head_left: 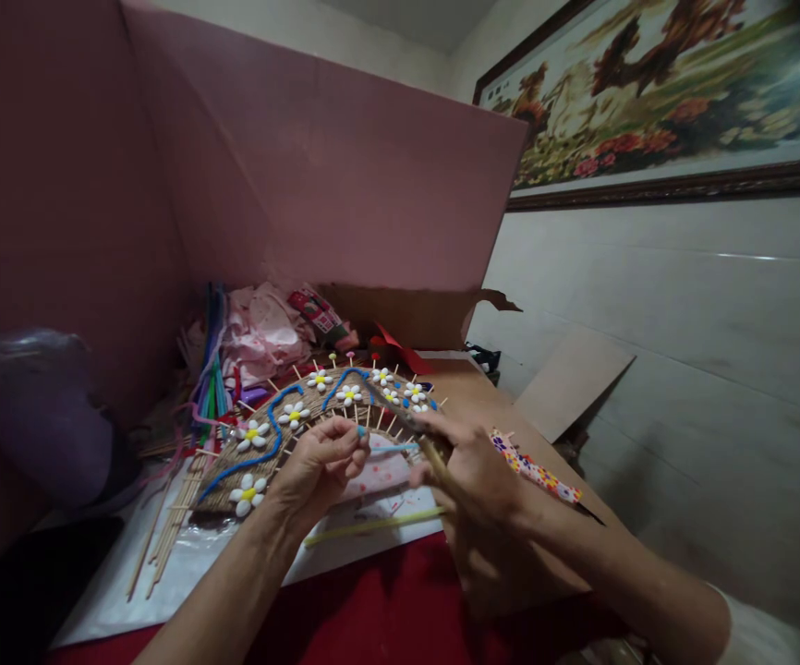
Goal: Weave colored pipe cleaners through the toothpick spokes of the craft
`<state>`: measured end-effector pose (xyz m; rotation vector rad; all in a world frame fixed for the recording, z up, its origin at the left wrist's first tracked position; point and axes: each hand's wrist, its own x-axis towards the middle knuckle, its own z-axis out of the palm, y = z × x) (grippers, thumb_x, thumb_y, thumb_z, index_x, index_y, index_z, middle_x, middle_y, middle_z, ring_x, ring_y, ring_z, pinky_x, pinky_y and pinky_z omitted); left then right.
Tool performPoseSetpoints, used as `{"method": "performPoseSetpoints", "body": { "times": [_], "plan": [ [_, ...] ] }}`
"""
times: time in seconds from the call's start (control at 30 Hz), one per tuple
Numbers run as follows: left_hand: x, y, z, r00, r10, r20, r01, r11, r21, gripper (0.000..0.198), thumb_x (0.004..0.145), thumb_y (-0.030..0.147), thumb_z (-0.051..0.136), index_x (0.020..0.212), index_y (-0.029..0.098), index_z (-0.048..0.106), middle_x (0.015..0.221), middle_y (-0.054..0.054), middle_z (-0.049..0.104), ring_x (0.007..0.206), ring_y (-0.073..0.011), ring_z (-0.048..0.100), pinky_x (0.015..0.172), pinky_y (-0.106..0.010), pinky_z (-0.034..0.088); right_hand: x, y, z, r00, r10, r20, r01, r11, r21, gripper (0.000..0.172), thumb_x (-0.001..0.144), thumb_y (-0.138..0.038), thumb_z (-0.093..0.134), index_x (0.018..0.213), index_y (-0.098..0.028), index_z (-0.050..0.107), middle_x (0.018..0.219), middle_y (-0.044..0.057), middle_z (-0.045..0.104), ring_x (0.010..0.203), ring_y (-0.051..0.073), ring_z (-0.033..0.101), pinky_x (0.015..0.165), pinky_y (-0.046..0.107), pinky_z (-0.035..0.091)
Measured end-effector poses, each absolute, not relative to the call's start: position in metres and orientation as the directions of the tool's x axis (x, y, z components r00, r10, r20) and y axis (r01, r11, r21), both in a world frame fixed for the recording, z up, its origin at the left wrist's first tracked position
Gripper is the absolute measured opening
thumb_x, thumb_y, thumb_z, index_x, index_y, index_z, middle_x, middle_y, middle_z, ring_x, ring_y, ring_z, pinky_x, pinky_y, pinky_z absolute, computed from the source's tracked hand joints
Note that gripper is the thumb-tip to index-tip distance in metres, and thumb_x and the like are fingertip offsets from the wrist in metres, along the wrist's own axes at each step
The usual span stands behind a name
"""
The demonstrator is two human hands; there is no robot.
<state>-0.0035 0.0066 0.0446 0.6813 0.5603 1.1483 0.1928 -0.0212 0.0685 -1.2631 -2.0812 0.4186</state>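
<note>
Tension matters most here, I judge: the left hand [317, 466] pinches one end of a thin light-blue pipe cleaner [394, 448] just over the fan-shaped woven straw panel with white flowers [261, 448] — the strand runs across to the right hand [473, 476], closed round a slim olive stick-like tool [434, 462]. Keep the strand taut and low against the thin wooden spokes [381, 420] — slack would likely snag.

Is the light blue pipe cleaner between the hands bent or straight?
Straight: the pipe cleaner runs in one line from left hand to right hand.
</note>
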Motion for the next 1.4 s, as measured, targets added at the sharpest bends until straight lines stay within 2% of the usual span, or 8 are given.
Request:
{"method": "performPoseSetpoints", "body": {
  "times": [0.13,0.27,0.37,0.47,0.93,1.2,1.3,1.4],
  "plan": [
    [-0.004,0.007,0.046,0.298,0.95,-0.097,-0.646,0.275,0.712,0.019,0.062,0.002,0.07,0.078,0.01,0.063,0.063,-0.006,0.063,0.051,-0.0083,0.056,0.042,-0.013,0.044,0.233,0.021,0.084,-0.199,0.903,0.382,0.766,0.386,-0.514,0.042,0.075,-0.045,0.061,0.107,-0.018,0.059,0.086,0.003,0.065,0.074,0.017,0.058,0.061,0.024,0.04],
    [-0.002,0.005,0.048,0.279,0.956,-0.092,-0.634,0.256,0.73,0.016,0.065,0.002,0.066,0.08,0.008,0.064,0.064,-0.007,0.063,0.052,-0.0094,0.058,0.045,-0.014,0.047,0.288,0.075,0.083,-0.144,0.961,0.237,0.946,0.204,-0.25,0.031,0.068,-0.032,0.065,0.095,-0.016,0.061,0.087,0.006,0.066,0.075,0.019,0.058,0.061,0.024,0.04],
    [0.0,0.005,0.048,0.283,0.956,-0.07,-0.621,0.239,0.746,0.014,0.065,0.003,0.066,0.078,0.007,0.065,0.062,-0.006,0.063,0.051,-0.009,0.057,0.045,-0.014,0.047,0.316,0.102,0.073,-0.137,0.966,0.221,0.967,0.179,-0.183,0.025,0.065,-0.015,0.061,0.089,-0.014,0.063,0.083,0.008,0.066,0.074,0.02,0.058,0.063,0.026,0.038],
    [0.0,0.007,0.044,0.289,0.956,-0.05,-0.602,0.222,0.767,0.011,0.064,0.005,0.068,0.075,0.006,0.065,0.061,-0.006,0.062,0.049,-0.0089,0.057,0.044,-0.015,0.046,0.325,0.12,0.061,-0.177,0.962,0.206,0.968,0.208,-0.14,0.027,0.064,-0.013,0.058,0.091,-0.014,0.063,0.084,0.009,0.067,0.075,0.021,0.058,0.064,0.026,0.037],
    [-0.002,0.016,0.031,0.262,0.963,-0.068,-0.531,0.202,0.823,0.017,0.065,0.01,0.071,0.082,0.007,0.066,0.07,-0.009,0.067,0.055,-0.0093,0.059,0.045,-0.015,0.046,0.293,0.186,0.023,-0.39,0.916,0.087,0.897,0.4,-0.19,0.056,0.066,-0.017,0.062,0.121,-0.018,0.056,0.119,0.008,0.06,0.102,0.022,0.057,0.083,0.025,0.043],
    [0.003,0.012,0.039,0.133,0.988,-0.074,-0.527,0.134,0.84,0.013,0.056,0.006,0.07,0.068,0.007,0.064,0.057,-0.007,0.065,0.046,-0.0103,0.057,0.041,-0.017,0.043,0.318,0.129,0.053,-0.295,0.935,0.195,0.927,0.33,-0.179,0.034,0.077,-0.027,0.056,0.108,-0.018,0.065,0.106,0.009,0.065,0.097,0.024,0.058,0.083,0.03,0.042],
    [0.005,0.012,0.04,0.117,0.992,-0.039,-0.522,0.095,0.848,0.014,0.055,0.008,0.071,0.067,0.007,0.064,0.055,-0.007,0.064,0.045,-0.0104,0.055,0.038,-0.017,0.041,0.339,0.09,0.063,-0.216,0.951,0.22,0.946,0.26,-0.193,0.033,0.083,-0.03,0.048,0.105,-0.013,0.066,0.106,0.013,0.064,0.095,0.025,0.058,0.082,0.032,0.043],
    [0.005,0.012,0.039,0.136,0.99,-0.031,-0.515,0.097,0.852,0.017,0.056,0.01,0.073,0.071,0.006,0.066,0.059,-0.009,0.066,0.048,-0.011,0.058,0.043,-0.018,0.045,0.354,0.049,0.062,-0.189,0.97,0.151,0.949,0.22,-0.226,0.036,0.082,-0.039,0.05,0.101,-0.014,0.067,0.099,0.011,0.067,0.087,0.023,0.062,0.074,0.03,0.047]
  ]
}}
